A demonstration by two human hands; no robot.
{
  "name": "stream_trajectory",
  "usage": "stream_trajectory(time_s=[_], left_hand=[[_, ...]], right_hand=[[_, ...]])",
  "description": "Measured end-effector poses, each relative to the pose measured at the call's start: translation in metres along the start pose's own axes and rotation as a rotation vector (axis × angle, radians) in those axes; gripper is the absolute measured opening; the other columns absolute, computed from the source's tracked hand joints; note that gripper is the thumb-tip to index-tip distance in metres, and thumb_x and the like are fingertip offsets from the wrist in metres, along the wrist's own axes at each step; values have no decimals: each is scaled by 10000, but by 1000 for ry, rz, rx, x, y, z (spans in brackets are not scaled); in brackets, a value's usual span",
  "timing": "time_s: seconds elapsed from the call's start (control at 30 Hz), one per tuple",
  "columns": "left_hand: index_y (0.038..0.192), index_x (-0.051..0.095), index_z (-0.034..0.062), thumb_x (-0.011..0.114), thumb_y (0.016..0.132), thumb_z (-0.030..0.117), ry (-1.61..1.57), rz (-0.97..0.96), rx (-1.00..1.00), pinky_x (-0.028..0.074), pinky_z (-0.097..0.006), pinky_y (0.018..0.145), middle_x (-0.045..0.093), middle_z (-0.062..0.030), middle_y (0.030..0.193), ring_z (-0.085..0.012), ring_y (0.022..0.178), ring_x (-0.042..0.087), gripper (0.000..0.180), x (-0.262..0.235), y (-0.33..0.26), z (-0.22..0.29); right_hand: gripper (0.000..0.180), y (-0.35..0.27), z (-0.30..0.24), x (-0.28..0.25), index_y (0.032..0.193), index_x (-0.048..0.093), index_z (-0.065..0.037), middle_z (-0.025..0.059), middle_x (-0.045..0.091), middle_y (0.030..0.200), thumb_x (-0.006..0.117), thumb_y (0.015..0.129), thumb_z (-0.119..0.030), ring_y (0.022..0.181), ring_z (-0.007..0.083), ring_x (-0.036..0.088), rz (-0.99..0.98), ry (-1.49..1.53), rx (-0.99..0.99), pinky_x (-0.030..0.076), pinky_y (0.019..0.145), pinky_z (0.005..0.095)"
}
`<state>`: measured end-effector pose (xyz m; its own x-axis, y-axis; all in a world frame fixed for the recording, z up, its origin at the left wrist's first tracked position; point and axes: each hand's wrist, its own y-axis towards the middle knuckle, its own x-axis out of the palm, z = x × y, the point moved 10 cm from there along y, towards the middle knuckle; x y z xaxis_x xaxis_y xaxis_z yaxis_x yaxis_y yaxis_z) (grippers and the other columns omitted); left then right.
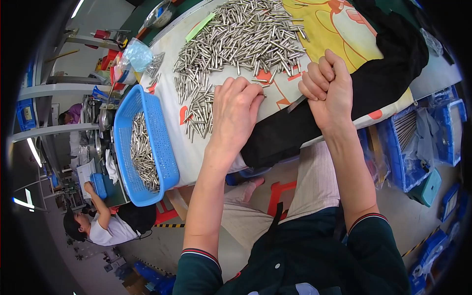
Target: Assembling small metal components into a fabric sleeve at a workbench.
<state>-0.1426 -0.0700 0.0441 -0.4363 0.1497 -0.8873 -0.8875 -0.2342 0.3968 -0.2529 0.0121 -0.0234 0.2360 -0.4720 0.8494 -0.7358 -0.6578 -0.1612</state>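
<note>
A large heap of short silvery metal pins (pixel 246 37) is spread over the cloth-covered table. My left hand (pixel 232 110) is at the heap's near edge with fingers curled and pressed together. A pin's tip seems to show beside its thumb, mostly hidden by the fingers. To its right, above a black cloth (pixel 280 130), my right hand (pixel 328 91) is closed in a fist. From the fist a flat, narrow metal blade (pixel 296 104) points down to the left; its handle is hidden in the palm.
Left of the heap, a blue perforated basket (pixel 164 152) contains more pins. A light green strip (pixel 200 27) lies on the heap. Blue crates (pixel 408 172) with rods and plastic bags stand at the right. A person in a white shirt (pixel 110 231) works at another bench, lower left.
</note>
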Motion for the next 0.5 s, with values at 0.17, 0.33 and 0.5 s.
stream_trajectory(time_s=[0.17,0.33,0.5], left_hand=[[723,572,71,663,666,35,20,-67,65,343,-339,723,505,-35,714,-207,734,498,113,-1,1,5],[708,575,61,652,651,23,-74,-129,11,325,-310,716,499,-22,656,-176,671,499,103,-8,-12,22],[710,585,49,662,674,25,-128,-131,-49,328,-310,714,523,-30,663,-186,674,510,88,0,-26,21]], right_hand=[[390,-1,1,2,582,289,-136,-32,236,475,372,951,-226,382,76,177,5,24,6,199,393,242],[406,-8,-5,5,568,279,-138,-33,243,470,364,953,-236,383,71,170,-18,39,-51,183,398,243],[440,-31,-5,31,559,292,-105,-20,270,463,395,960,-254,406,70,182,-145,-2,-149,175,401,256]])
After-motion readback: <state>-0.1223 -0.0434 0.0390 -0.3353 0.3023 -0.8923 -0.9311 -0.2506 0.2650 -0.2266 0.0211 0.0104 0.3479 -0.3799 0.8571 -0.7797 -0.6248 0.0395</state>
